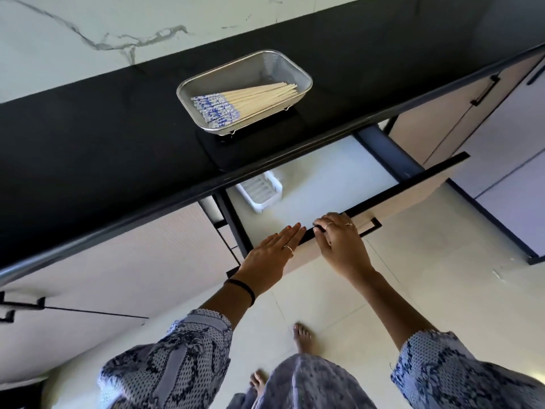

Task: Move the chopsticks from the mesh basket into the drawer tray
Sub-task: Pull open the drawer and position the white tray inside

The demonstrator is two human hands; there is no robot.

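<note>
A bundle of pale chopsticks with blue-and-white patterned ends lies in a rectangular metal mesh basket on the black countertop. Below the counter a drawer stands pulled out, and a white slotted tray sits at its back left, half under the counter edge. My right hand curls over the top edge of the drawer front. My left hand is flat with fingers straight, resting at the drawer's near left corner and holding nothing.
The black countertop meets a white marble wall behind. Closed cabinet doors with black handles lie to the right and lower left. The pale tiled floor and the person's bare feet are below.
</note>
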